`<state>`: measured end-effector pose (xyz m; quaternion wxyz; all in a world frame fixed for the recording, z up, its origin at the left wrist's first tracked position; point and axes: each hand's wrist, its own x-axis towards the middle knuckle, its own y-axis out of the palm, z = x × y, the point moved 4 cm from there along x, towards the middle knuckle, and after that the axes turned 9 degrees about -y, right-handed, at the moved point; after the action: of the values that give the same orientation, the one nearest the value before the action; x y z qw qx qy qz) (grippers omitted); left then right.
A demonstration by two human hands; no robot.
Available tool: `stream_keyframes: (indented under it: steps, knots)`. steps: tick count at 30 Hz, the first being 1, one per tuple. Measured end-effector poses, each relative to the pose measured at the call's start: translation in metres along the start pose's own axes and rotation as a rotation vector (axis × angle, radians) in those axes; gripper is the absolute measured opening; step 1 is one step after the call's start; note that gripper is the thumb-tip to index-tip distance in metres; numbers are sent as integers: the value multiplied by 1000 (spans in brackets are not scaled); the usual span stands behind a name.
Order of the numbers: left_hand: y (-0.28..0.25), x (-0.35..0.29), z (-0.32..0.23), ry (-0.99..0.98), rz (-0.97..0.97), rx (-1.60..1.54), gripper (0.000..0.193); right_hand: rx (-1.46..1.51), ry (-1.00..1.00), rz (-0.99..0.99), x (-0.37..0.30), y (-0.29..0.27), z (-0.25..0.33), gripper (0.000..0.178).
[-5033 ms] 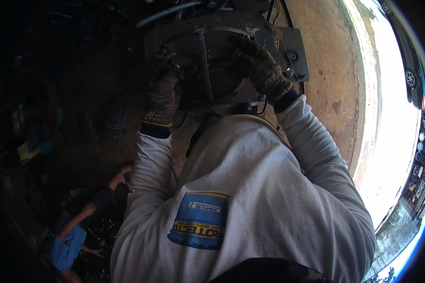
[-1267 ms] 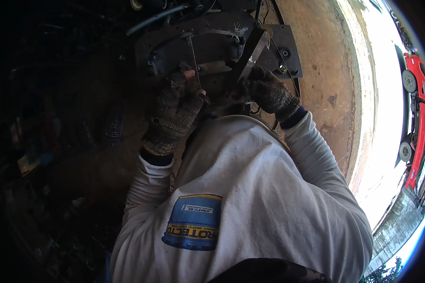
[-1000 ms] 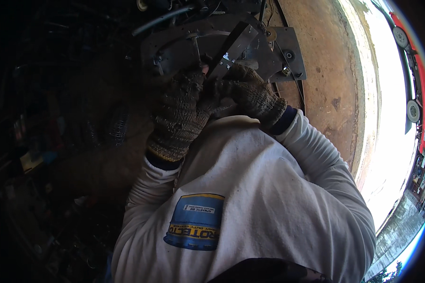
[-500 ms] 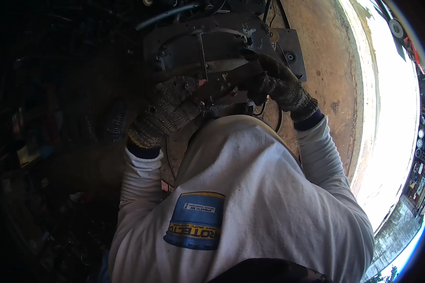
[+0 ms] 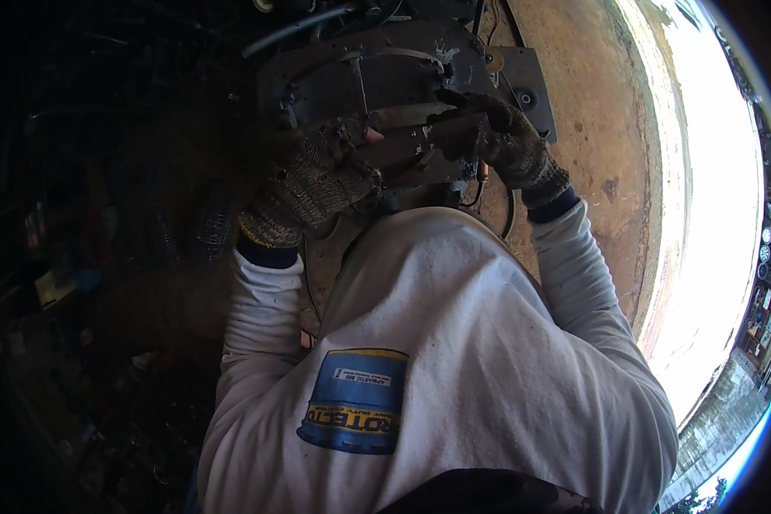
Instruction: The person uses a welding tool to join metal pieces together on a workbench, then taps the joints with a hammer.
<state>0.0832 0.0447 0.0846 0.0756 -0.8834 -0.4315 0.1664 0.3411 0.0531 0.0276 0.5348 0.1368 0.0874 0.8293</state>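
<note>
My left hand [image 5: 313,180], in a worn knitted work glove, grips the left end of a dark flat metal piece [image 5: 392,151]. A pink fingertip shows at the glove's torn end. My right hand [image 5: 518,150], gloved alike, is closed on a dark, short metal plate [image 5: 456,130]. This plate's left end meets or overlaps the left-hand piece; which of the two, I cannot tell. Just beyond the hands lies a larger dark metal plate [image 5: 317,81] with a curved rod [image 5: 394,55] along it and a thin upright bar [image 5: 359,86] across its opening.
At the top, a grey tube [image 5: 295,32] slants over dark machinery. A dark plate with a round hole [image 5: 535,94] stands at the right, on brown ground [image 5: 600,146]. A cable [image 5: 512,214] hangs beside my knee. Deep shadow hides the clutter at left.
My right hand has turned its plate from a slant to nearly level, in line with the left-hand piece. My left hand has shifted slightly right.
</note>
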Motion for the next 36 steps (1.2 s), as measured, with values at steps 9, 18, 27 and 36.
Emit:
stream_keyframes:
  steps: [9, 18, 27, 36]
  knots:
    - [-22, -10, 16, 78, -322, -341, 45, 342, 22, -209, -2, -3, -7, 53]
    - [-23, -7, 60, -134, -412, -583, 37, 198, 76, -312, 0, -10, -31, 50]
    - [-28, 16, 67, -197, -452, -390, 35, 237, 183, -268, 37, 21, -41, 40]
    - [-28, 18, 73, -172, -480, -461, 33, 210, 200, -156, 51, 31, -40, 46]
